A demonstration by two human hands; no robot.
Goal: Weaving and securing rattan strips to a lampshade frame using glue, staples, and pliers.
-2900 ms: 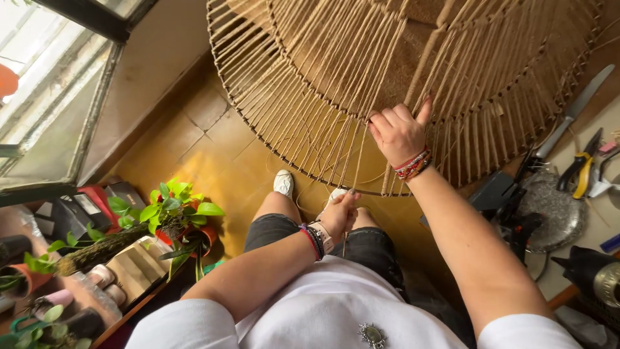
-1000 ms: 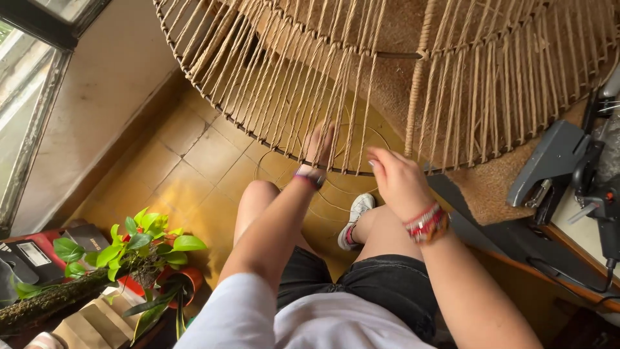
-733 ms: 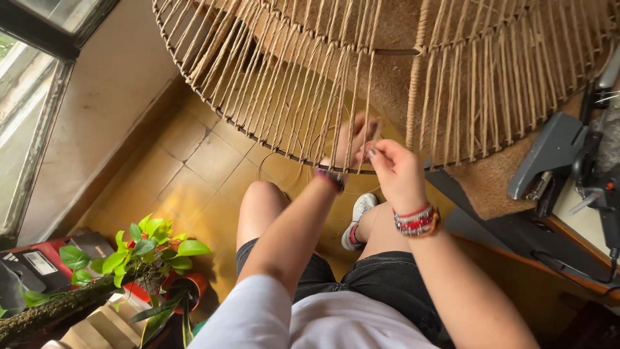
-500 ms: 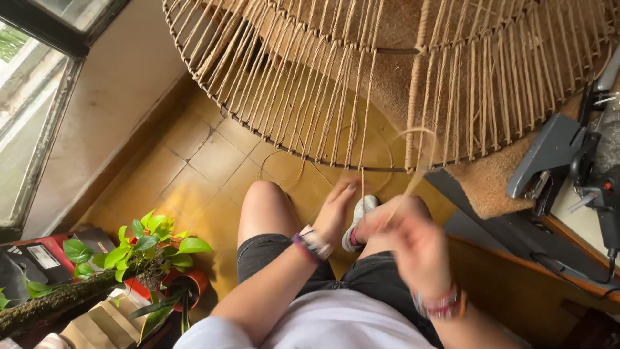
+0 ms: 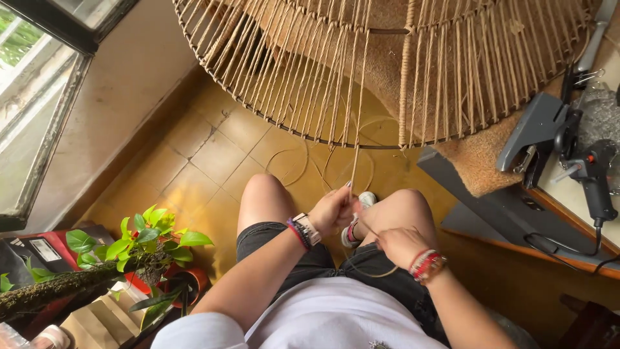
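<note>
Tan jute cord (image 5: 354,169) hangs taut from the lower rim of the large round wire-and-cord woven frame (image 5: 361,71) and runs down to the person's lap, between the bare knees. Left hand (image 5: 332,210) is closed around the cord just below the frame's rim, fingers pinched on it, at the inner side of the left knee. Right hand (image 5: 400,244) rests on the right thigh, fingers curled and gripping the same cord lower down; a slack loop of it droops over the black shorts (image 5: 336,262) below both hands. The two hands sit near each other but do not touch. Loose coils of the cord lie on the yellow tiled floor (image 5: 213,155) under the frame. A white sneaker (image 5: 361,207) shows between the knees. Left wrist carries a watch and beaded bands; right wrist carries red and white beaded bands.

A black glue gun (image 5: 591,178) and a grey stapler (image 5: 536,126) lie on the wooden table (image 5: 516,242) at the right. A green leafy potted plant (image 5: 145,242) stands at the lower left, beside a window (image 5: 39,97).
</note>
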